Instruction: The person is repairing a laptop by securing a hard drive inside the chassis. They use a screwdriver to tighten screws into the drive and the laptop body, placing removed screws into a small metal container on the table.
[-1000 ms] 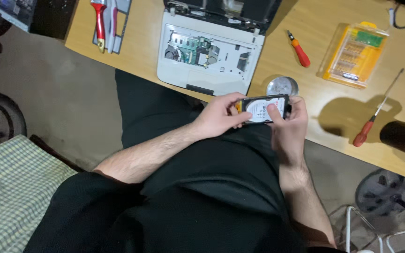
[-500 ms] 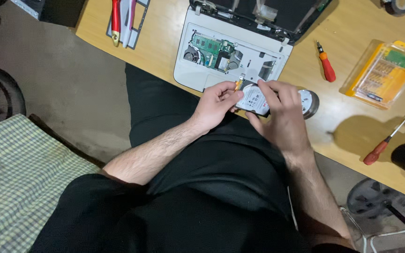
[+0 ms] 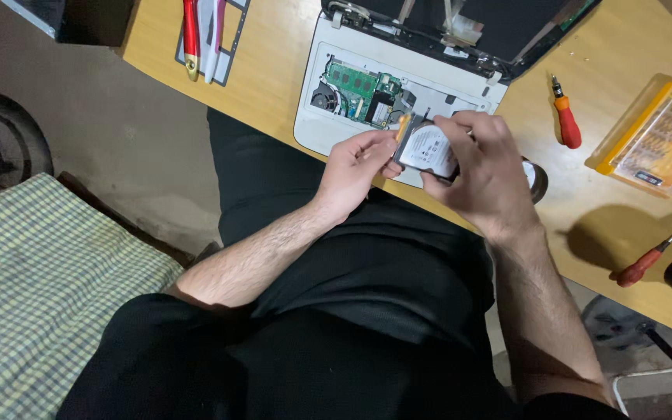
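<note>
- Wooden table (image 3: 274, 47) sits in front of you, with an opened white laptop (image 3: 398, 93) on it.
- Your left hand (image 3: 359, 167) and right hand (image 3: 480, 167) both pinch a small hard drive (image 3: 428, 148), held just above the laptop's near edge.
- Red screwdriver (image 3: 565, 124) and yellow tool case (image 3: 659, 136) lie to the right.

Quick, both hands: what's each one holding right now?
Left hand: closed on the left edge of the hard drive.
Right hand: gripping the same hard drive from the right.
</note>
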